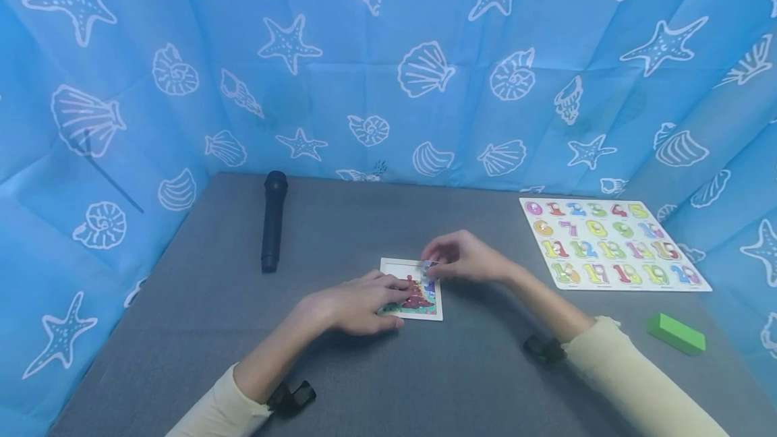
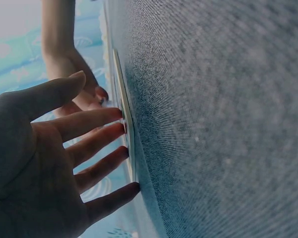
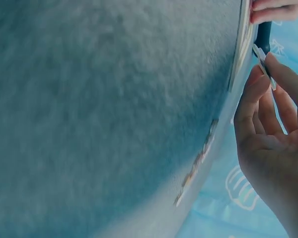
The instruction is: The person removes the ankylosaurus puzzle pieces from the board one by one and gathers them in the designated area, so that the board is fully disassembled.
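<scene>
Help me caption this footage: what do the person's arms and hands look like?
The left hand and right hand are bare, without gloves. The left sleeve and right sleeve are plain pale cream, ending short of the hands. A small black device shows by the left sleeve's end, a second black device by the right's.

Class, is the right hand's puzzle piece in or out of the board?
Out: the right hand pinches the puzzle piece clear of the board.
</scene>
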Demonstrator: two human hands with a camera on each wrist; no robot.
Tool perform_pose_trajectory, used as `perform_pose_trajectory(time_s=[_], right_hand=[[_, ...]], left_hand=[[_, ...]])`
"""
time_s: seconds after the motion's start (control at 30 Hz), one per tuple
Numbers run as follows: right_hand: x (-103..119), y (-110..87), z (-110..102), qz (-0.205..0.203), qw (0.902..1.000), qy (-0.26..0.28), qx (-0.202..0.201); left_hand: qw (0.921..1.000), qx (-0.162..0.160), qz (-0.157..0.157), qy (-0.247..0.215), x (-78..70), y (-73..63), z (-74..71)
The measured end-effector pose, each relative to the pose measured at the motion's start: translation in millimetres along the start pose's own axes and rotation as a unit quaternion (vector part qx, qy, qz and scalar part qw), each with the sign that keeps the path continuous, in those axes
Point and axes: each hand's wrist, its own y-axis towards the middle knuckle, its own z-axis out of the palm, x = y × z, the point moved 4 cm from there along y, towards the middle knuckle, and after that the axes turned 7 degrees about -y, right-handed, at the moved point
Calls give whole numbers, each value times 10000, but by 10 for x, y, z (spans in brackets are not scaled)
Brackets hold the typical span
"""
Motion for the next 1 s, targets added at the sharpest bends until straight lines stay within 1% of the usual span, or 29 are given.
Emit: perform_pose_trajectory(time_s=[0.13, 0.3, 0.47, 0.77, 0.93, 1.0], right_hand=[[-12, -62, -93, 45, 9999, 123, -62], [-32, -177, -226, 88, 9998, 120, -95], [-119, -304, -356, 339, 9993, -7, -168], [-319, -540, -593, 749, 9967, -21, -328], [-442, -653, -709, 1008, 9932, -320, -483], [-482, -688, -739, 1070, 9922, -421, -479]], left_hand=[[10000, 6, -30, -8, -1, -1, 3], [9999, 31, -84, -45, -2, -4, 6], [9999, 41, -117, -72, -1, -7, 7], [9999, 22, -104, -89, 7, -15, 17], [9999, 12, -110, -68, 8, -12, 20], [9999, 5, -102, -53, 4, -15, 19]])
